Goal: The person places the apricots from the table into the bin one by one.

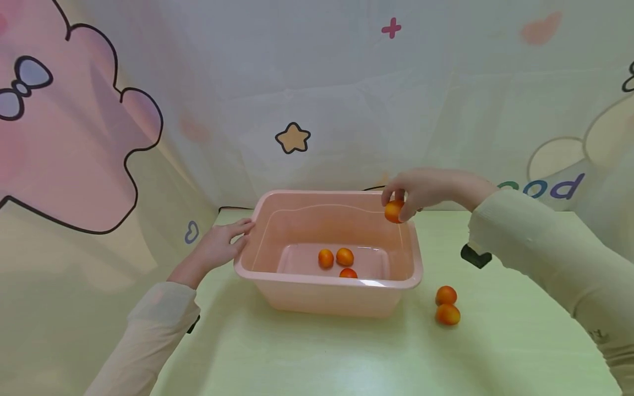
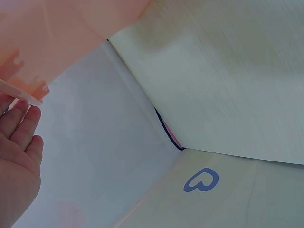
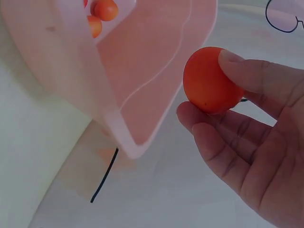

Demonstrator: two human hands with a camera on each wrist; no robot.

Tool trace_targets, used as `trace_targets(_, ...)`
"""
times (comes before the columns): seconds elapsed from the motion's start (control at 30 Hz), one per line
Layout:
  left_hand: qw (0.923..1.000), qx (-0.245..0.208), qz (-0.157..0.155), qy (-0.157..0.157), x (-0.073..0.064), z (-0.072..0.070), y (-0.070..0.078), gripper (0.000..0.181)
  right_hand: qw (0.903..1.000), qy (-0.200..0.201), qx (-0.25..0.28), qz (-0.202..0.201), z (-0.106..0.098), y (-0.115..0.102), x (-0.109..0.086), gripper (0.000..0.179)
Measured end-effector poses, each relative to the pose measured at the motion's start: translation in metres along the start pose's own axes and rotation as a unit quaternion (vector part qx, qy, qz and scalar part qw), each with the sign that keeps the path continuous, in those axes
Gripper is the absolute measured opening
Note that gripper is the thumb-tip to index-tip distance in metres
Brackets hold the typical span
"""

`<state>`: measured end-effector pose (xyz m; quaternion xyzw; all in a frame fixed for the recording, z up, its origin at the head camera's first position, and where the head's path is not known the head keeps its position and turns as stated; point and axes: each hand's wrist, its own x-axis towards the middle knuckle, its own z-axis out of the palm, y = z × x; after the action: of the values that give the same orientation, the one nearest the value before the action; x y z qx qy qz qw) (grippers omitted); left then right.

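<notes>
A pink plastic basin (image 1: 327, 279) stands in the middle of the table, with several smooth orange-red round fruits (image 1: 345, 257) on its floor. My right hand (image 1: 421, 190) holds another orange-red fruit (image 3: 209, 80) above the basin's back right corner. The thumb presses one side and the fingertips the other, as the right wrist view shows. On the left, my left hand (image 1: 220, 245) touches the basin's rim, its fingers fairly straight. In the left wrist view these fingers (image 2: 21, 126) lie just under the rim.
Two more orange-red fruits (image 1: 447, 305) lie together on the pale green table (image 1: 317, 352), right of the basin. A printed cloth (image 1: 337, 110) hangs behind the table and along its left side. Dark pieces show beside both sleeves.
</notes>
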<state>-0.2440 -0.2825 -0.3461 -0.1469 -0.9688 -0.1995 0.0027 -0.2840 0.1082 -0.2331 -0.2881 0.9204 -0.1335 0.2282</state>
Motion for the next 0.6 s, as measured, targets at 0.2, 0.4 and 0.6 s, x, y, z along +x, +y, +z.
trace_targets(0.2, 1.0, 0.001, 0.001, 0.004, -0.001, -0.001, -0.002, 0.043, 0.9997, -0.023, 0.011, 0.002, 0.011, -0.01, 0.041, 0.031)
trace_targets(0.4, 0.9999, 0.0, 0.004, 0.01, 0.0, 0.0, -0.003, 0.043, 0.9968, -0.053, 0.05, 0.034, 0.027, -0.014, 0.075, 0.033)
trace_targets(0.6, 0.9999, -0.009, 0.001, 0.011, 0.0, 0.001, -0.003, 0.043, 0.9901, -0.069, 0.097, 0.075, 0.041, -0.016, 0.098, 0.031)
